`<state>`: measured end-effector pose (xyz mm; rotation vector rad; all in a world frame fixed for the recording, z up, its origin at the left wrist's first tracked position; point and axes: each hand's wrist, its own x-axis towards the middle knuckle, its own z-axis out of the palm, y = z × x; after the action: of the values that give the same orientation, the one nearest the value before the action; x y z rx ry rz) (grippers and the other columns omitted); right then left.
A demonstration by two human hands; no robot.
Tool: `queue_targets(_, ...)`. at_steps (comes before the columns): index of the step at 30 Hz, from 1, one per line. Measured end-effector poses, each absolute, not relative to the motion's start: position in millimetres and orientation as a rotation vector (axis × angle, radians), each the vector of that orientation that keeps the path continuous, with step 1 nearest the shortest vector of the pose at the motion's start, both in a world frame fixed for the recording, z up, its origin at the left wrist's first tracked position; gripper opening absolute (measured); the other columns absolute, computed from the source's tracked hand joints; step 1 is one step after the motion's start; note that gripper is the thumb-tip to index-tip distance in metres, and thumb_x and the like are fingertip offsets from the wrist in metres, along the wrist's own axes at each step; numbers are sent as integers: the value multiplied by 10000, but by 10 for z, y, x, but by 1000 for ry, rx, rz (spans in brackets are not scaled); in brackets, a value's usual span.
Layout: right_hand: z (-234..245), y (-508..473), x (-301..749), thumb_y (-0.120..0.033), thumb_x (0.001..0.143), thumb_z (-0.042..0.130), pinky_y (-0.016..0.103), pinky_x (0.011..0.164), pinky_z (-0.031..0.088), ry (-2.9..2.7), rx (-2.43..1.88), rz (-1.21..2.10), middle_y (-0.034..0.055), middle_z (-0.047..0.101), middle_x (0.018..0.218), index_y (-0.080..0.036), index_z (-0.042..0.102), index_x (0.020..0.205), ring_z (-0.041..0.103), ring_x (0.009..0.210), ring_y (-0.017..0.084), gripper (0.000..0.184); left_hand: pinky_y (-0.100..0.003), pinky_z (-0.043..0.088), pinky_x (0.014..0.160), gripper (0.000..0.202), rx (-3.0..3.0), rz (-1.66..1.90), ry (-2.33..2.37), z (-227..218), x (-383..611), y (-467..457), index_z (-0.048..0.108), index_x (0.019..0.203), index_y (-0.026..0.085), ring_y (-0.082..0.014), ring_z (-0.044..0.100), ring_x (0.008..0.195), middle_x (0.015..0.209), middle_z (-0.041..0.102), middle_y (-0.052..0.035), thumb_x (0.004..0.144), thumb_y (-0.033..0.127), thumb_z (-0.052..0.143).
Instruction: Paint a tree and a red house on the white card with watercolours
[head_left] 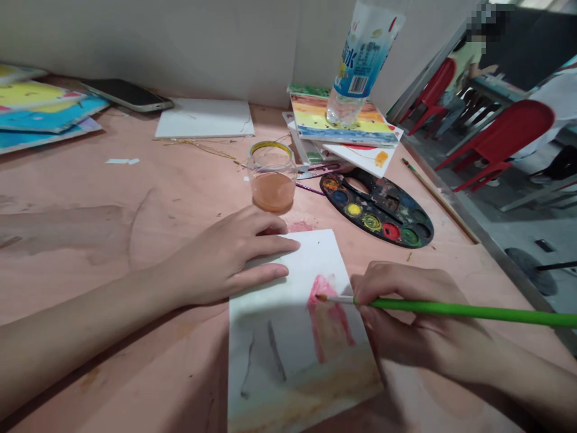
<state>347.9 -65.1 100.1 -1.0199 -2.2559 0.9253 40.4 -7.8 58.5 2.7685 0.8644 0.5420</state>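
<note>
My right hand (pixel 408 313) is closed around a green paintbrush (pixel 469 311). The brush tip touches a pink painted patch on a white sheet of paper (pixel 293 349) lying on the table. My left hand (pixel 229 252) lies flat with fingers stretched over the sheet's upper left corner, pressing it down. The sheet also shows grey strokes and a pale orange wash at the bottom.
A glass jar of orange-tinted water (pixel 271 176) stands behind the sheet. A black oval paint palette (pixel 377 207) lies to the right. A water bottle (pixel 360 60) stands on stacked paintings (pixel 342 123). A phone (pixel 126 94) and more paintings (pixel 40 111) lie far left. Red chairs (pixel 500 138) stand beyond the table edge.
</note>
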Motion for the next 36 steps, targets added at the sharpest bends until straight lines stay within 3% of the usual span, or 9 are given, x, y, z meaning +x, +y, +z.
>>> queue_targets(7,1071,-649,3416,-118,889,634,182,544,496,-2315,-1002,978,-28,695,702,-213,651,807,639,589,95,127,-421,543,954,471,2739,505,882,602,400,-86,762,1313,249,-281,668,1129,1278,733,-124,1125,519,425)
queue_targets(21,1034,-714,3458,-78,901,616,190,547,450,-2312,-916,1024,-51,686,742,-249,632,898,626,630,90,173,-439,539,967,432,2715,560,862,583,400,-88,767,1303,234,-296,668,1123,1278,734,-128,1112,503,488)
queue_targets(29,1219,-649,3462,-114,926,645,226,596,595,-2549,-880,973,-8,796,798,-238,677,920,754,673,141,127,-457,539,981,489,2736,558,868,559,389,-78,757,1316,259,-300,656,1153,1298,729,-127,1125,550,413)
queue_targets(36,1130,-678,3444,-122,963,610,160,521,468,-2428,-855,984,-59,689,707,-235,607,845,626,581,72,163,-457,529,956,475,2759,524,844,591,404,-83,765,1286,211,-313,662,1145,1298,729,-142,1124,517,440)
